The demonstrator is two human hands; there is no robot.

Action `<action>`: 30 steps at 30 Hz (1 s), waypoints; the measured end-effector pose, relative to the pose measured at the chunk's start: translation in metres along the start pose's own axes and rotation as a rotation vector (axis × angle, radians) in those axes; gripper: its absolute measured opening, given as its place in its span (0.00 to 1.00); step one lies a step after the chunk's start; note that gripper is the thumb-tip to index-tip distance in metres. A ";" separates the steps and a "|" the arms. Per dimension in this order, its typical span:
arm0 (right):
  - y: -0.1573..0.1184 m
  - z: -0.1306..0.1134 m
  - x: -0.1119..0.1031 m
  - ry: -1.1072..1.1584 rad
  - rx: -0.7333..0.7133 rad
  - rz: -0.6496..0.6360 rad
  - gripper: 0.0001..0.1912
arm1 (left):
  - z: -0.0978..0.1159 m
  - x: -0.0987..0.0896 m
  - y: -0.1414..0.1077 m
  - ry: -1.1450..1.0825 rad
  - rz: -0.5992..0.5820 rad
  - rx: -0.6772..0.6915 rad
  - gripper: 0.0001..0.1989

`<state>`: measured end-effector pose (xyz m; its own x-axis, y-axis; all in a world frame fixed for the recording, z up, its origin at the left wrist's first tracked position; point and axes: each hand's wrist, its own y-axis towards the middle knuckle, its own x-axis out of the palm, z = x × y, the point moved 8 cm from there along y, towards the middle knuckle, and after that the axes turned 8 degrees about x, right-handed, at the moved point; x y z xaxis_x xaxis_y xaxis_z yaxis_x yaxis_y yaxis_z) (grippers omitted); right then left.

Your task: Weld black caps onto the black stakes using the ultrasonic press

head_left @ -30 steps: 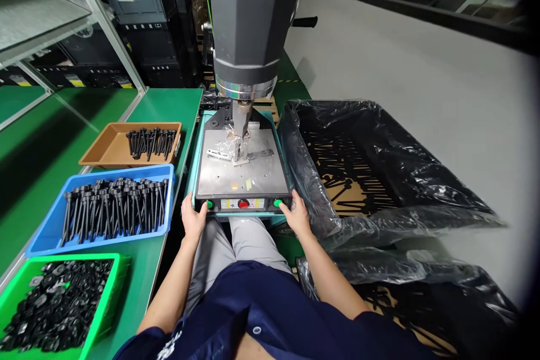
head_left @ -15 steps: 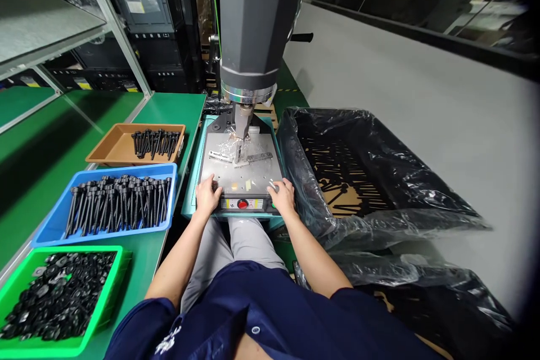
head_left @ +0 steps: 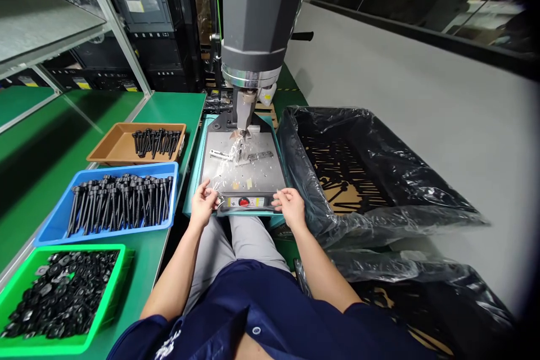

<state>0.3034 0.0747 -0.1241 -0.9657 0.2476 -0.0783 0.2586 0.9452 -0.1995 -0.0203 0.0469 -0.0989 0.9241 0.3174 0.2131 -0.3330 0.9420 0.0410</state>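
Observation:
My left hand (head_left: 205, 202) is at the front left corner of a press-like machine's metal base plate (head_left: 219, 174). Its fingers are loosely bent and apart, with nothing visible in them. At the front right corner is my right hand (head_left: 289, 206), fingers also bent and apart, fingertips near the front panel. Between the hands sits a red button (head_left: 243, 202) on that panel. Above the plate hangs the machine's metal tool (head_left: 243, 112), under the large grey head (head_left: 255, 17). Beneath its tip stands a small fixture (head_left: 240, 154), partly obscured by bright specks scattered over the plate.
To my left stand a brown tray (head_left: 105, 149) and a blue tray (head_left: 54, 219), both with black screw-like parts, and a green tray (head_left: 113, 292) of small black pieces. On the right, a plastic-lined bin (head_left: 405, 174) holds long dark parts in rows.
Both hands have come off the sides of the panel and turned inward, fingers curling at the front corners. The machine's head and tool have risen slightly. More bright specks show over the plate.

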 end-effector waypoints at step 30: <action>-0.014 0.105 -0.028 -0.099 0.251 0.073 0.33 | -0.090 -0.020 -0.062 0.050 0.066 -0.186 0.35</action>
<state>0.3296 0.0319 -0.2216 -0.9403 0.2794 -0.1942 0.3374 0.8403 -0.4243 -0.0014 -0.0084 -0.1934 0.9112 0.3794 0.1605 -0.3567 0.9216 -0.1532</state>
